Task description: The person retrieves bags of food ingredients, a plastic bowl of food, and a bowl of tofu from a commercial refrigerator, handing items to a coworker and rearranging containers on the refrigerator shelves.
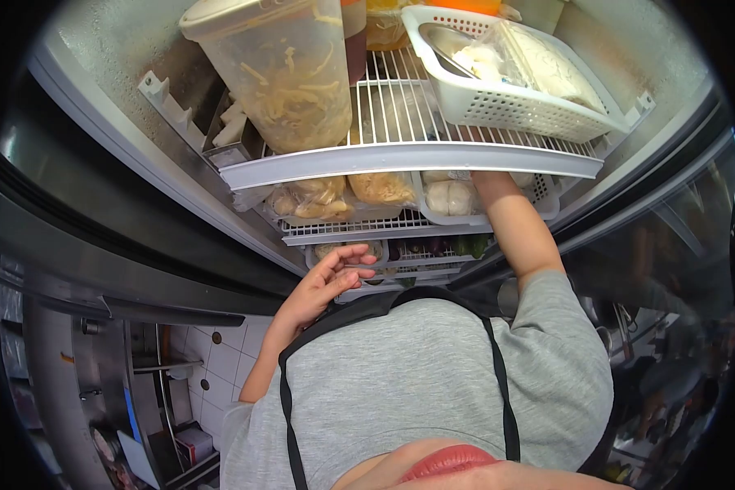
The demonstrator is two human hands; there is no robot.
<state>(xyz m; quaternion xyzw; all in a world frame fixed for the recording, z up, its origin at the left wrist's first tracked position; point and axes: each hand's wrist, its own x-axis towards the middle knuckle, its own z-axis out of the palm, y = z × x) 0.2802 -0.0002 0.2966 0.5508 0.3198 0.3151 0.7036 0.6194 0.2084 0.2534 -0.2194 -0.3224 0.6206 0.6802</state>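
In the head view, a big cold fridge is open. The right arm (518, 224), near two o'clock to three o'clock, goes up and in under the front bar of the top shelf (400, 163). It goes in over a white lower basket (461, 220). The right hand is mostly hidden behind that bar, so I cannot tell if it is shut on something or just touching.

The left hand (306, 298) is just off the middle, toward eight o'clock. Its fingers are a little bent, and it holds nothing. The two hands are apart.

The lower basket is at one o'clock to two o'clock from the middle. Round, pale things (449, 198) in clear wrap sit in it, just beside the arm. At eleven o'clock to twelve o'clock, next to that basket, are clear bags (376, 188) of yellowish food. Up on the top shelf, a tall cloudy tub (290, 90) stands at eleven o'clock. A white upper basket (514, 106) with a metal bowl (449, 45) and a bag of white stuff (547, 65) is at one o'clock.

As for how far along it is, the door is open and the arm is in; that part looks done. I see no food out of the fridge in a hand, and the right hand is not back out.
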